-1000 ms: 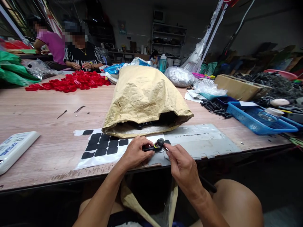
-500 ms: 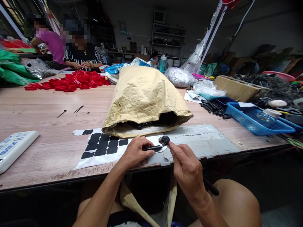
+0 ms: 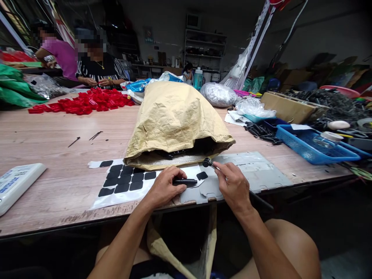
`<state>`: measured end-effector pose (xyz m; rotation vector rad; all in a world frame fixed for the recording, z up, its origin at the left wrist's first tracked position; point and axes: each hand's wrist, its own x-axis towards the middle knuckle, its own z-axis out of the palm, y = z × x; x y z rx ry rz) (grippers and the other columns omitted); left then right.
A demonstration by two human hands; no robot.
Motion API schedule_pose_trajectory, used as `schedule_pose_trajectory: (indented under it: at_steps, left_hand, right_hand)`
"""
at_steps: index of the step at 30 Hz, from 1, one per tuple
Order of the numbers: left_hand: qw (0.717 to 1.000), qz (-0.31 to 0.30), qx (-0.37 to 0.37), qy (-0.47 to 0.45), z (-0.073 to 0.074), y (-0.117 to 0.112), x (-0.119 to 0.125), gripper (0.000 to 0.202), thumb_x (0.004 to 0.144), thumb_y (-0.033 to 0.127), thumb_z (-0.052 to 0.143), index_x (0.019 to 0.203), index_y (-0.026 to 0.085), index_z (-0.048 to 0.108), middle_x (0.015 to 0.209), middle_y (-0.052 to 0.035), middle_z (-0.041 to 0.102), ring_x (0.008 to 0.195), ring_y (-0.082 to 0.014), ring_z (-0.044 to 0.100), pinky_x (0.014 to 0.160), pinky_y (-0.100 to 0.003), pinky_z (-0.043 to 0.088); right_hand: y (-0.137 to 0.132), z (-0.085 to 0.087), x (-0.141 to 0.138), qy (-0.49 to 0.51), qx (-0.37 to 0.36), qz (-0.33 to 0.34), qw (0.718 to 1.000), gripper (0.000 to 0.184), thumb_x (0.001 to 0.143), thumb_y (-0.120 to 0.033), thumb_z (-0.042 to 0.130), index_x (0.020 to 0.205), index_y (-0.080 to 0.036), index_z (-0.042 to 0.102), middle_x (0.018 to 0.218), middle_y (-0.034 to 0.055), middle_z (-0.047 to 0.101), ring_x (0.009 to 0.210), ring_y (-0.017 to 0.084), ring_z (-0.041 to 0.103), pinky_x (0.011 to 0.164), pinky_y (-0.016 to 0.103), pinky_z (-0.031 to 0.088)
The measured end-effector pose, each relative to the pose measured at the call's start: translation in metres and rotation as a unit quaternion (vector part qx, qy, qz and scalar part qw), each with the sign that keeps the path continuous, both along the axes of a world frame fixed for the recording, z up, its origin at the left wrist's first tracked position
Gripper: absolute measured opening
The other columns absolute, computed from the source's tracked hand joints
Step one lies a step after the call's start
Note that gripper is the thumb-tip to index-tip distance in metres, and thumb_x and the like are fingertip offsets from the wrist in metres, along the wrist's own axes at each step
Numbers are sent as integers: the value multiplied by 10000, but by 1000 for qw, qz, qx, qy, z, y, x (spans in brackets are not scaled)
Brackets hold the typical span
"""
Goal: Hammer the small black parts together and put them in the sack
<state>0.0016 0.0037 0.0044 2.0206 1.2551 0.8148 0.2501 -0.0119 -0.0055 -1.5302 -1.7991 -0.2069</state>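
Observation:
My left hand (image 3: 167, 186) rests at the table's front edge, fingers closed around a short black pen-like stick (image 3: 186, 181). In my right hand (image 3: 234, 186) is a rod with a round black head (image 3: 207, 162); its thin metal shaft shows by the fingertips and a dark handle sticks out behind the wrist. A single black rounded square patch (image 3: 202, 176) lies between the hands. Beneath my left hand is a white backing sheet (image 3: 109, 199) with several black patches (image 3: 124, 179) in rows. Just beyond, a tan woven sack (image 3: 177, 116) lies with its mouth towards me, dark items inside.
A grey board (image 3: 261, 174) lies on the right. Blue baskets (image 3: 316, 149), black parts (image 3: 261, 133) and a cardboard box (image 3: 290, 108) stand farther right. A white device (image 3: 21, 186) is at left, red pieces (image 3: 84, 101) behind. Two people sit across the table at far left.
My right hand has moved right and slightly away with the rod, its round head now nearer the sack's mouth. The single black patch between the hands has come into view. My left hand stays nearly still.

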Motion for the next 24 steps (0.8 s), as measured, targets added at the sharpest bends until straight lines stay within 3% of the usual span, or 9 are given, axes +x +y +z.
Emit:
schedule_pose_trajectory:
  at_steps: [6, 18, 21, 24]
  left_hand:
    - [999, 13, -25, -31, -3, 0, 0, 214, 717, 139, 642, 915, 218, 624, 954, 5, 631, 955, -198, 566, 811, -285, 434]
    - [999, 30, -33, -31, -8, 2, -1, 188, 725, 190, 702, 906, 212, 658, 928, -7, 628, 906, -195, 572, 781, -282, 443]
    - [998, 11, -36, -55, -2, -2, -2, 182, 763, 280, 740, 910, 201, 667, 899, -9, 641, 856, -178, 559, 744, -267, 430]
    - [988, -50, -91, -118, 10, -20, -2, 260, 821, 409, 719, 951, 188, 674, 831, -4, 630, 740, -137, 532, 662, -239, 410]
  right_hand:
    - [19, -19, 9, -34, -16, -35, 999, 237, 921, -222, 572, 1098, -258, 725, 904, 30, 652, 898, 190, 550, 815, 300, 421]
    - [18, -22, 8, -42, -27, -46, 998, 216, 913, -238, 588, 1084, -261, 718, 916, 30, 650, 873, 196, 527, 793, 311, 384]
    - [18, -22, 7, -40, -30, -48, 998, 216, 912, -239, 586, 1084, -265, 714, 914, 30, 647, 869, 194, 526, 788, 312, 382]
    - [18, -21, 7, -39, -34, -46, 998, 219, 912, -233, 582, 1087, -263, 711, 920, 31, 649, 881, 196, 530, 796, 315, 385]
